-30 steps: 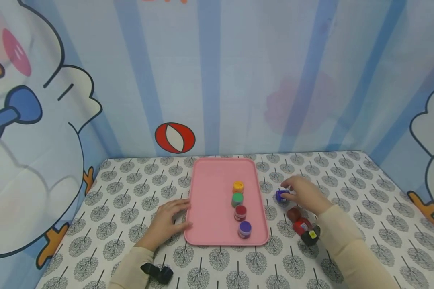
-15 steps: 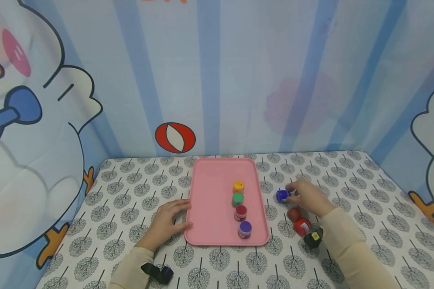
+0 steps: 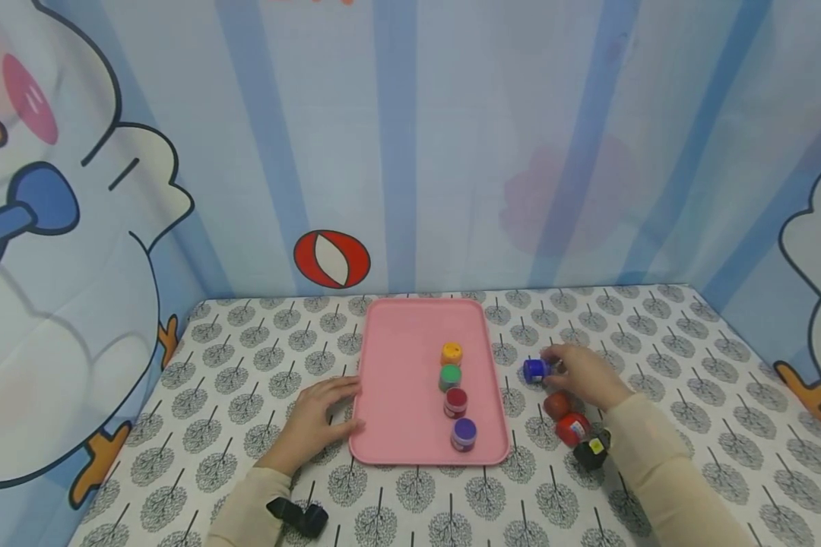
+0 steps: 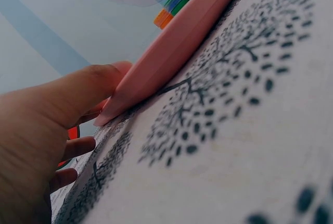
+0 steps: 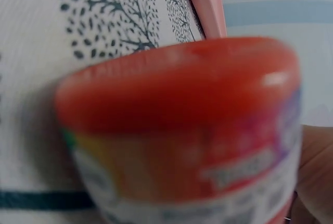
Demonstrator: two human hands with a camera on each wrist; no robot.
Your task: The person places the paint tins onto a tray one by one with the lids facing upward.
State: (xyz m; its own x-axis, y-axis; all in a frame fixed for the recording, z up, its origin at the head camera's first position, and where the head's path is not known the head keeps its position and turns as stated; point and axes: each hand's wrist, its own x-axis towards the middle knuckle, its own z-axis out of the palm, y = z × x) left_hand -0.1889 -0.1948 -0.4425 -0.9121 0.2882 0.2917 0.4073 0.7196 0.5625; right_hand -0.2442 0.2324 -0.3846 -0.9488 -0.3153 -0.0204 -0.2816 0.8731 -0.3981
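Observation:
A blue paint jar [image 3: 537,371] lies on its side to the right of the pink tray [image 3: 404,380]. The thumb and fingers of my right hand [image 3: 584,374] pinch its right end in the head view. In the right wrist view a blurred red-lidded jar [image 5: 182,130] fills the foreground, hiding the blue jar and most of the hand. My left hand [image 3: 318,418] rests at the tray's left edge, thumb and fingers spread apart. The left wrist view shows the left thumb [image 4: 106,75] against the tray's rim [image 4: 166,52].
On the tray's right side stand an orange jar [image 3: 451,353], a green one [image 3: 449,377], a dark red one [image 3: 455,403] and a purple one [image 3: 463,434] in a column. Below the right hand lie a reddish-brown round piece [image 3: 557,405] and a red jar [image 3: 572,429].
My right hand has shifted slightly right, from over the blue jar to its right end, uncovering more of it. The blue jar has barely moved; the left hand stays still.

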